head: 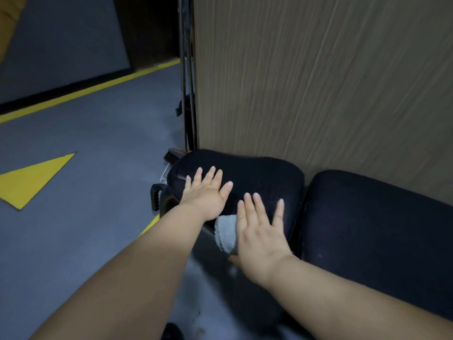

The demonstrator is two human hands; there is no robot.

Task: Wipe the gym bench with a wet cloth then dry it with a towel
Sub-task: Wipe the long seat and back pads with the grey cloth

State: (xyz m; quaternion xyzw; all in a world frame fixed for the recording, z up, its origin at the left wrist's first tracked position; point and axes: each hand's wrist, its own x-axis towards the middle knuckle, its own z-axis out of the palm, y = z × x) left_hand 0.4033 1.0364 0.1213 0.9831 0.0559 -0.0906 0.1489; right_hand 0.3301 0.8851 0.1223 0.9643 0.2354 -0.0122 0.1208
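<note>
Both of your 2 hands are on the bench seat pad (257,173). Left hand (208,195): flat, fingers straight and spread, gripping nothing, palm on the pad's 9 o'clock side. Right hand (259,236): fingers also straight, not clenched, palm pressing a light grey terry cloth (226,235) onto the pad's near edge at 6 o'clock. Your thumb shows just under the cloth. The cloth sticks out at 9 o'clock of that hand. Can't tell if it's wet. Back pad (367,217) is just beside the seat pad at 3 o'clock. Wood-grain panel (318,82) stands behind both at 12. Black ribbed handle (155,200) is at the seat's 9 o'clock. Yellow triangle (31,182) is on the grey floor (85,143), farther out at 9.
</note>
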